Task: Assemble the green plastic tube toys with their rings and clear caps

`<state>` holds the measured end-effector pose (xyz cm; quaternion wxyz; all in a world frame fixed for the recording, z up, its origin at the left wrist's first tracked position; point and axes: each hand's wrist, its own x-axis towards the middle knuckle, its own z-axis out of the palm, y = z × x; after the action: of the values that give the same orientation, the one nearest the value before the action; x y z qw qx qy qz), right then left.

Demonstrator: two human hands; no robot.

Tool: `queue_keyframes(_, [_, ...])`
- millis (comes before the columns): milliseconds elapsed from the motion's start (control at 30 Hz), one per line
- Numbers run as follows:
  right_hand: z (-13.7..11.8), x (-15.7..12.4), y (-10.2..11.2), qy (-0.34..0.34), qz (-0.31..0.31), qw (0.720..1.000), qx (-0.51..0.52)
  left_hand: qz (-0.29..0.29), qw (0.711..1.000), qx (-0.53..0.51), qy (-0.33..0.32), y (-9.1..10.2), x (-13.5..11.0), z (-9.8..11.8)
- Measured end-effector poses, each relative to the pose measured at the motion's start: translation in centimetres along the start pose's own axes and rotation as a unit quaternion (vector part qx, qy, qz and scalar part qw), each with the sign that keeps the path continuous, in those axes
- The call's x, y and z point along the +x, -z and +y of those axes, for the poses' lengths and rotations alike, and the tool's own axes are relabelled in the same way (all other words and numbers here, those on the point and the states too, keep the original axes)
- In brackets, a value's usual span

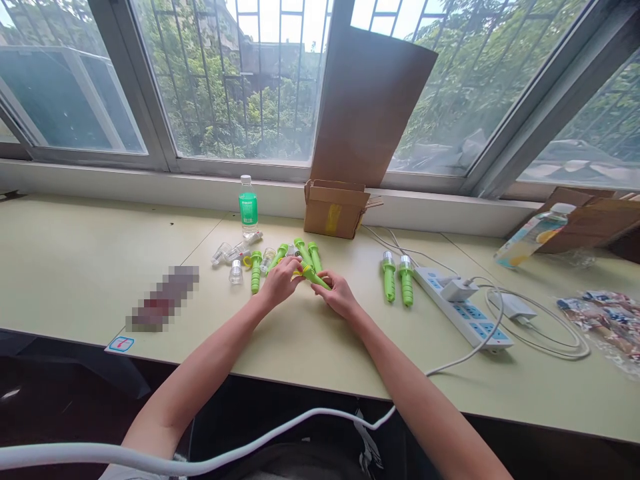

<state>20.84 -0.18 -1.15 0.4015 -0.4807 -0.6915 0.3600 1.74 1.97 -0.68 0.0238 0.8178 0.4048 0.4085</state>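
Between my hands is a green flashlight body [315,276], ribbed and tilted down to the right. My left hand [281,284] has its fingers closed at the upper end, where a yellow ring shows. Round the lower end my right hand [339,295] is closed. Just beyond them lie several more green bodies, one standing out as a ribbed body [256,272] left of my left hand. Clear plastic caps [236,272] are scattered further left. Off to the right, two green flashlights [389,279] with clear heads lie side by side. My fingers partly hide the held piece.
A water bottle [248,208] and a small cardboard box [334,210] stand by the window. At right lie a white power strip [465,312] with looping cables, a juice bottle [533,237] and wrapped packets [603,320]. A white cable crosses in front of the table.
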Motion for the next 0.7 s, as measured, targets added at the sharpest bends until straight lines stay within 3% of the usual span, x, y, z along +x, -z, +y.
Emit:
queue_keyframes(433, [0.07, 0.12, 0.13, 0.026, -0.004, 0.999, -0.028, -0.02, 1.0, -0.013, -0.007, 0.25, 0.11, 0.0])
queue_keyframes(700, [-0.02, 0.11, 0.15, -0.028, -0.017, 0.998, 0.056, -0.003, 1.0, 0.001, -0.016, 0.3, 0.05, 0.12])
